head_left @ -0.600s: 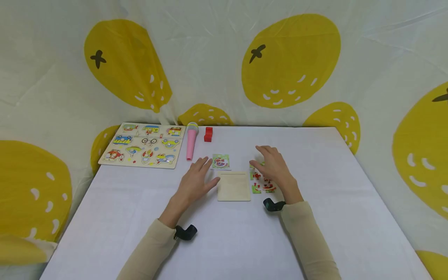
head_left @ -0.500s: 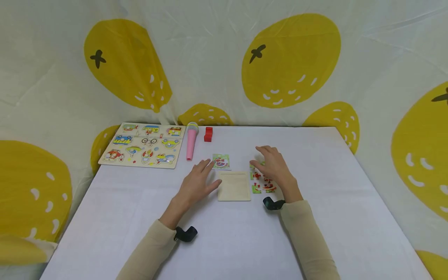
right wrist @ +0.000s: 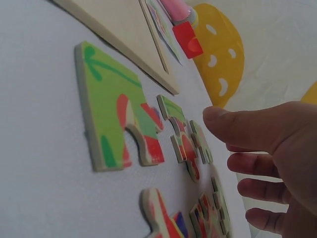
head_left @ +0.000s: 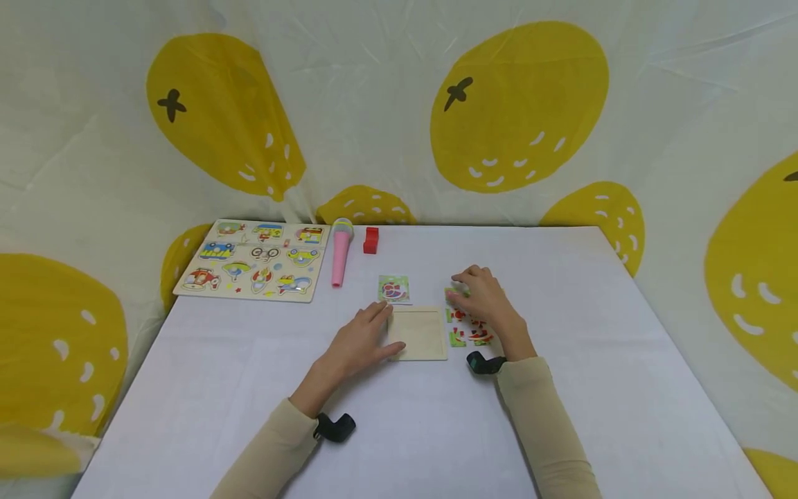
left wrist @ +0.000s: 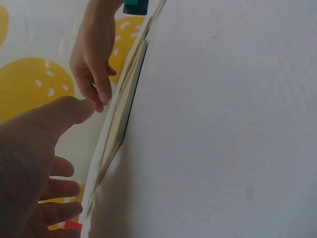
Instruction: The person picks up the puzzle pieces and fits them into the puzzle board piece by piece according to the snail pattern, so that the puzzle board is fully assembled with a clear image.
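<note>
My left hand [head_left: 357,344] is at the left side of a shallow wooden puzzle tray [head_left: 419,336], its fingers extended and the thumb over the tray's edge. Several jigsaw pieces [head_left: 458,338] in green and red lie just right of the tray. Above their far end is my right hand [head_left: 489,301], which partly hides them from the head camera. In the right wrist view, its thumb [right wrist: 247,126] and bent fingers stand apart with nothing between them. A large green corner piece [right wrist: 101,104] lies flat on the cloth nearest that camera.
Behind the tray lies a square picture card [head_left: 394,287]. Farther back are a pink toy microphone [head_left: 340,253], a red block [head_left: 370,240] and a wooden vehicle puzzle board [head_left: 254,260]. A patterned curtain [head_left: 374,104] hangs behind the white table [head_left: 399,430].
My left hand has come nearer along the tray's left side, its thumb now farther over the edge. The right hand's fingers have dipped slightly toward the pieces.
</note>
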Motion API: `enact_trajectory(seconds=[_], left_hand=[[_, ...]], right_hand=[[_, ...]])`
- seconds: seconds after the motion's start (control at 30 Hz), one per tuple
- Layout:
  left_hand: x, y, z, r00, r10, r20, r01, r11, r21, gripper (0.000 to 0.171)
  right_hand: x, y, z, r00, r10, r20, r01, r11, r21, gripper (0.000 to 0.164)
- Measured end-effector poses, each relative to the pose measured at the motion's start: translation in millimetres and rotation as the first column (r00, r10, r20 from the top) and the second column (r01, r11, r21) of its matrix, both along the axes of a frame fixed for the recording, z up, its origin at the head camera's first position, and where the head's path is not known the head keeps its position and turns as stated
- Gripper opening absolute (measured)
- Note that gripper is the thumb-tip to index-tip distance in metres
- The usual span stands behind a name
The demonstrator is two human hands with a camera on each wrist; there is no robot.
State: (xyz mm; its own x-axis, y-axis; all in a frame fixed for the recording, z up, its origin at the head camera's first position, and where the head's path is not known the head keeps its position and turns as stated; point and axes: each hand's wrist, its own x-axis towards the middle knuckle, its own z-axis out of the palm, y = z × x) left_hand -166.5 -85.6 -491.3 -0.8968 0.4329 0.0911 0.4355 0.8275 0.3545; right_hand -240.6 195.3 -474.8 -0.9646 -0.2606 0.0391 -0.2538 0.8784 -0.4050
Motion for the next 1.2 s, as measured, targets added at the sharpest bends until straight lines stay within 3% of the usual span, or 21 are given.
enact_trajectory(seconds=[0.53,1.2], left_hand=[[5.0,-0.9,-5.5,0.997,-0.069,0.026,0.071,0.995,-0.070,0.087],[3.4,-1.5,-9.3,0.998,-0.062,0.008,0.063,0.993,-0.098,0.087]], right_hand=[[-2.8,-0.4,-3.4,0.996,0.036,0.083,-0.036,0.999,-0.005,0.040],[-8.2,-1.2,-6.6,0.994,-0.011,0.109,0.020,0.997,-0.076,0.040]])
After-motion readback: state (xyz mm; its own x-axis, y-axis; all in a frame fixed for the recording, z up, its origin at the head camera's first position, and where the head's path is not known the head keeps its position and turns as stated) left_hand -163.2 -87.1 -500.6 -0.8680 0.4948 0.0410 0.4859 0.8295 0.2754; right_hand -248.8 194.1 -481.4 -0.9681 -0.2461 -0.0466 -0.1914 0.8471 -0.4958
